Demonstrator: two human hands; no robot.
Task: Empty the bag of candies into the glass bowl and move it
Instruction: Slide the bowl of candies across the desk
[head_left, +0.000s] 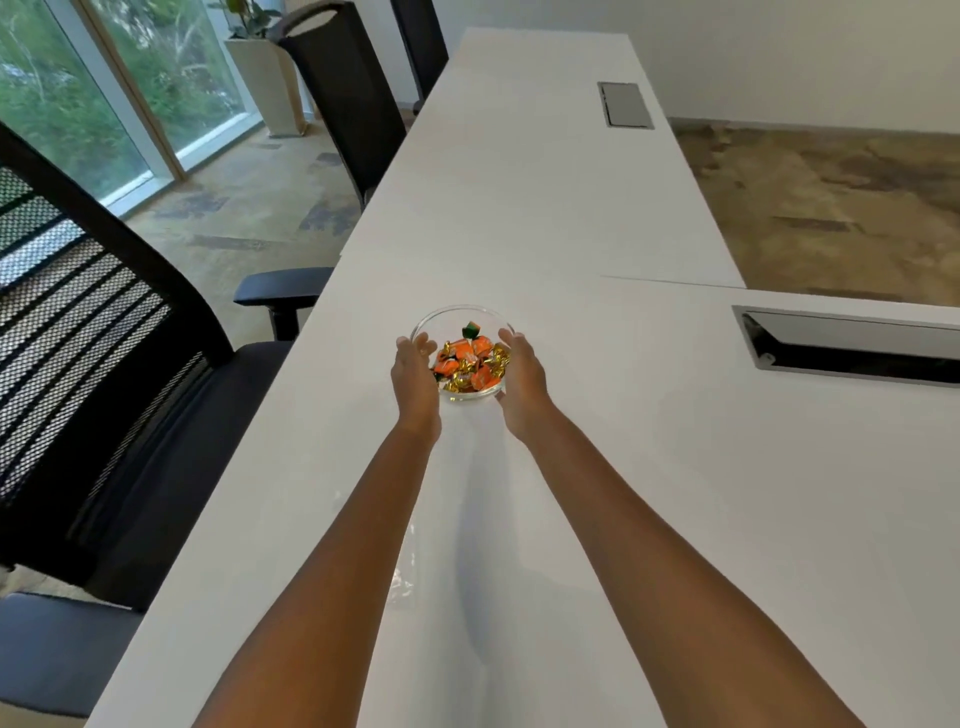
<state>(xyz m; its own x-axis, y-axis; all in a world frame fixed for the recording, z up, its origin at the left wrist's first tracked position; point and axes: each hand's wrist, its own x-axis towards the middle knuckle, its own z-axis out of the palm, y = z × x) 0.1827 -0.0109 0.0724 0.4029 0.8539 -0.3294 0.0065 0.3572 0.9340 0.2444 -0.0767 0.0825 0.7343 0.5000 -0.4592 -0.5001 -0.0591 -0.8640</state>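
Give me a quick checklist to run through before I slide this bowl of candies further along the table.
1. Candies all inside the glass bowl: ok.
2. Left hand on the bowl's left side: ok.
3. Right hand on its right side: ok.
4. White table beyond the bowl free of things: ok.
5. Open cable hatch clear of the path: ok, it sits off to the right.
6. Empty clear bag out of the way: cannot tell, only a faint shape near the left forearm.

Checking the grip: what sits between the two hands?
In the head view, the glass bowl of candies, left hand and right hand cupping its sides.
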